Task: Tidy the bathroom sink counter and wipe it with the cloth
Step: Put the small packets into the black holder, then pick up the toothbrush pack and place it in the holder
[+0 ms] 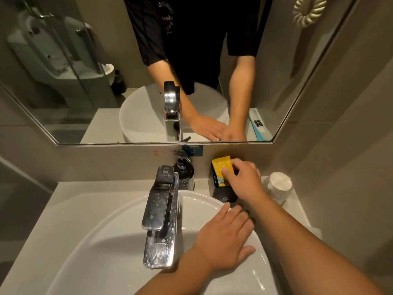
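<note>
The pale bench (pixel 70 194) carries a white basin (pixel 110 237) at centre; at twelve o'clock a dark pump bottle (pixel 184 173), at one a black holder (pixel 223 193), at two an upturned glass (pixel 277 186).

The right hand (pixel 244 179) covers part of the yellow packet (pixel 222 168). The pump bottle (pixel 184 171) stands half behind the tap (pixel 159 209), label unreadable.

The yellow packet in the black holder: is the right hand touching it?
Touching. The head view shows the right hand pinching the yellow packet in the black holder.
</note>
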